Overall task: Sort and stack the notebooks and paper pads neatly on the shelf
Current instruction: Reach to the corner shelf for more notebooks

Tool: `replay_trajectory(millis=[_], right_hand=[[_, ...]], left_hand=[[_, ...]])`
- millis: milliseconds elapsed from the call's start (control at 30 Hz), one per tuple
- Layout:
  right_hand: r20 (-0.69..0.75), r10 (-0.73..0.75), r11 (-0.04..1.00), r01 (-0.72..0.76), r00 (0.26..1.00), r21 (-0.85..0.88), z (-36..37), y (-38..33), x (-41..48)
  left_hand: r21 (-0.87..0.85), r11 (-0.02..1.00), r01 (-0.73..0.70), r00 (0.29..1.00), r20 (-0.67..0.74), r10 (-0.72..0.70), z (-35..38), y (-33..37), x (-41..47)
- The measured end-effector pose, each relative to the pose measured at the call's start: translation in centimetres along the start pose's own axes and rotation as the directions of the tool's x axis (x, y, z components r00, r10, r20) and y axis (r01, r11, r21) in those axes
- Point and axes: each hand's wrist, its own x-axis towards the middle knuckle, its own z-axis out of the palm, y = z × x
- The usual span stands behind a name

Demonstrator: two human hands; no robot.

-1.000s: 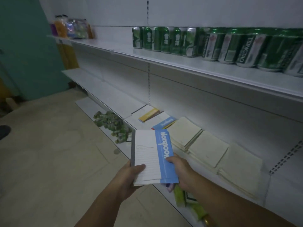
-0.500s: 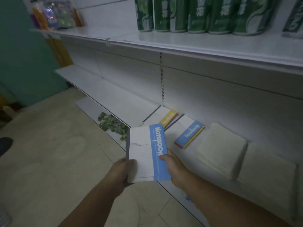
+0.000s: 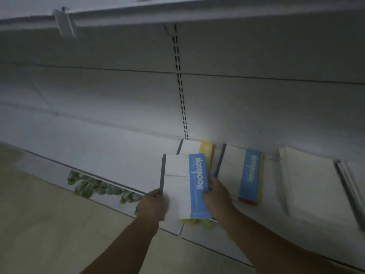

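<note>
The left hand (image 3: 153,204) and right hand (image 3: 216,196) gripped one held notebook (image 3: 183,184) by its sides over the shelf (image 3: 118,155) front edge. Two notebook stacks (image 3: 249,175) and two paper pads (image 3: 312,184) lay beyond it, closer to the held notebook than half a second earlier.

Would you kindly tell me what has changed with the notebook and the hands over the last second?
The held notebook has moved forward, from in front of the shelf to over its board, its far end now overlapping the yellow-banded notebook. The left hand and right hand still grip its near end. The blue-banded notebook and plain pads lie as before.
</note>
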Motion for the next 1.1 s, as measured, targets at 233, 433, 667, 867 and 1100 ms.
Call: replay_trajectory(millis=[233, 433, 667, 867, 1100], right_hand=[[-0.215, 0.049, 0.994, -0.067, 0.975, -0.081, 4.0, 1.1, 5.7], [-0.218, -0.063, 0.961, 0.0, 0.974, -0.278, 2.5, -0.7, 7.4], [-0.131, -0.135, 0.656, -0.01, 0.982, -0.754, -4.8, -1.0, 1.4], [-0.193, -0.15, 0.512, -0.091, 0.97, -0.854, -14.8, -0.8, -9.2], [-0.372, -0.132, 0.486, -0.267, 0.919, -0.832, -28.2, 2.8, -24.4]], left_hand=[[0.086, 0.994, -0.072, 0.959, 0.28, 0.046, 0.9, 2.3, 11.6], [0.235, 0.959, -0.158, 0.939, 0.338, 0.072, 3.2, 3.3, 16.3], [0.649, 0.568, -0.505, 0.855, 0.467, 0.227, 3.7, 7.2, 13.0], [0.516, 0.163, -0.841, 0.539, 0.779, 0.319, 8.7, 12.6, 0.4], [0.159, -0.215, -0.963, 0.092, 0.952, 0.292, 17.3, 15.7, -22.3]])
